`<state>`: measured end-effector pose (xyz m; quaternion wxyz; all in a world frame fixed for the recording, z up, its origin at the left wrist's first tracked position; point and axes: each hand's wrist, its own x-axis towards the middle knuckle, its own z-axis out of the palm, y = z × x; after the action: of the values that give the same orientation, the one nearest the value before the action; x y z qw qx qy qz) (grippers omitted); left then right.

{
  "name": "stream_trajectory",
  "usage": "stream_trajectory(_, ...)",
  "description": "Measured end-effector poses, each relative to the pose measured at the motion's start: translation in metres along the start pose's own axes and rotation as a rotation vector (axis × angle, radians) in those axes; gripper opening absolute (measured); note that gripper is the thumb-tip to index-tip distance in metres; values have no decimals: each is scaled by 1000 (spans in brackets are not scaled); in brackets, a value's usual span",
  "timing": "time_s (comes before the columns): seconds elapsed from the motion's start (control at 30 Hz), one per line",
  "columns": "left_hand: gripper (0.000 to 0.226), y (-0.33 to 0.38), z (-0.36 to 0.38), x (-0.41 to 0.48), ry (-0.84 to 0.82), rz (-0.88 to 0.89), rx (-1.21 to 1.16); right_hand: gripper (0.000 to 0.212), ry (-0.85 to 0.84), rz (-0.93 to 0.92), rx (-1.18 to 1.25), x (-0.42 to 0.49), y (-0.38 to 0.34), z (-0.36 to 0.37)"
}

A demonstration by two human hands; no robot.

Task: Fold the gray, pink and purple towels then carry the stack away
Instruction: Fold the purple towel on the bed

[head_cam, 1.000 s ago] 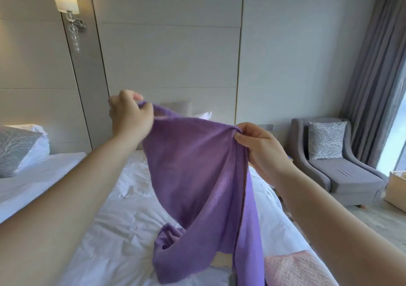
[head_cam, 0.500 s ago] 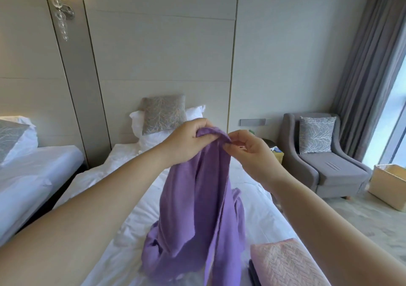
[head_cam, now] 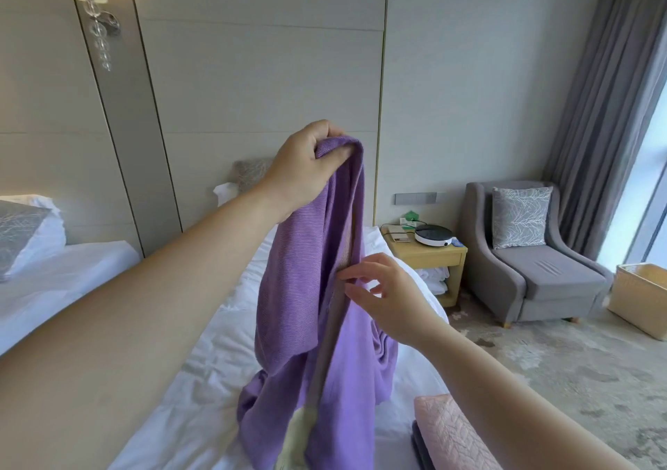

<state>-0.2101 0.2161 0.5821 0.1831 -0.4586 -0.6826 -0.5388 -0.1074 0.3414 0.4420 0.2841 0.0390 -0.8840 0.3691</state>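
Observation:
My left hand (head_cam: 306,164) grips the top of the purple towel (head_cam: 299,289) and holds it up over the white bed (head_cam: 195,372). The towel hangs in long folds, its lower end bunched on the sheet. My right hand (head_cam: 382,296) is lower down at the towel's hanging edge, thumb and forefinger pinching the hem, the other fingers spread. A folded pink towel (head_cam: 447,433) lies at the bed's near right corner on top of a dark gray folded towel (head_cam: 418,448), of which only an edge shows.
A second bed (head_cam: 54,282) stands to the left. Right of my bed are a wooden nightstand (head_cam: 426,256), a gray armchair (head_cam: 541,282) with a cushion, and a pale box (head_cam: 639,296) on the carpet by the curtain.
My left hand has risen with the towel's top corners gathered in it. My right hand let go of the top and dropped down to the hanging edge.

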Motion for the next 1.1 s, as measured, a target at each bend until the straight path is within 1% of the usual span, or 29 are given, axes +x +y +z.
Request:
stream_trajectory(0.07,7,1,-1,0,16,-6,18,26,-22,11,19,2,-2,4)
stream_trajectory(0.1,4,1,-2,1,23,-13,23,26,-27,21,23,3,-3,6)
stream_trajectory(0.17,2,1,-4,2,45,-29,22,18,-6,53,57,4,-7,11)
stream_trajectory(0.2,1,1,-6,3,59,-36,16,13,46,64,79,4,-10,13)
stream_trajectory(0.23,1,2,-7,3,75,-37,9,11,134,62,92,3,-12,15)
stream_trajectory(0.3,2,4,-9,5,103,-26,-4,15,337,28,116,3,-18,18)
stream_trajectory(0.33,2,5,-10,6,114,-21,-10,16,399,4,133,4,-21,19)
stream_trajectory(0.37,2,7,-11,7,121,-19,-16,20,427,-13,140,4,-24,20)
stream_trajectory(0.43,3,11,-14,10,123,-11,-25,30,408,-6,83,7,-30,22)
stream_trajectory(0.47,3,14,-15,11,124,-4,-23,31,381,13,19,9,-32,23)
stream_trajectory(0.53,3,17,-19,13,140,6,-15,24,318,39,-114,13,-33,26)
stream_trajectory(0.6,4,18,-23,14,170,7,-16,20,286,56,-179,15,-33,30)
stream_trajectory(0.63,4,17,-25,15,183,0,-24,21,289,66,-183,16,-32,31)
stream_trajectory(0.73,3,16,-27,13,197,-29,-60,34,351,59,-151,18,-39,36)
stream_trajectory(0.8,6,16,-26,10,172,7,20,38,418,38,-98,21,-46,37)
stream_trajectory(0.87,7,15,-26,6,132,58,123,37,452,56,-86,26,-52,36)
stream_trajectory(1.0,12,11,-28,-3,117,19,124,26,371,114,-140,35,-53,30)
stream_trajectory(1.1,12,6,-34,-6,165,-49,87,27,268,121,-169,31,-46,28)
